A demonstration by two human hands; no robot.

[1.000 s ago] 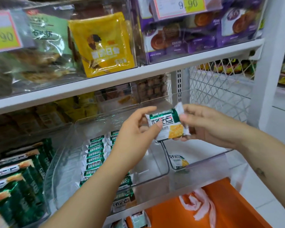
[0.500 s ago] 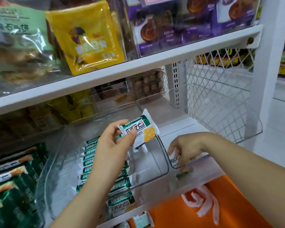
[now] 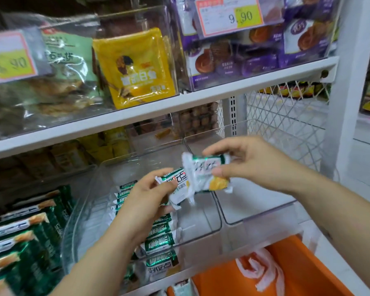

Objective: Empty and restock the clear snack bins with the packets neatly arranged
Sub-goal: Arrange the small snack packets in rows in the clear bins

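now holding two packets just above the clear bin (image 3: pixel 201 233), with the left hand (image 3: pixel 141 201) grip closed around one packet (image 3: pixel 181 180) and the right hand (image 3: pixel 250 163) grip pinching a second packet (image 3: pixel 205 169), overlapping the first. probably best to square the edges, turn both labels one way, then lower them and stand them against the row of packets (image 3: pixel 158 240), gently, without tipping it.

Retail shop: white shelving (image 3: pixel 158 107) stocked with packaged snacks in clear bins (image 3: pixel 201 229), price tag (image 3: pixel 229 16) reading 9.90 clipped up front
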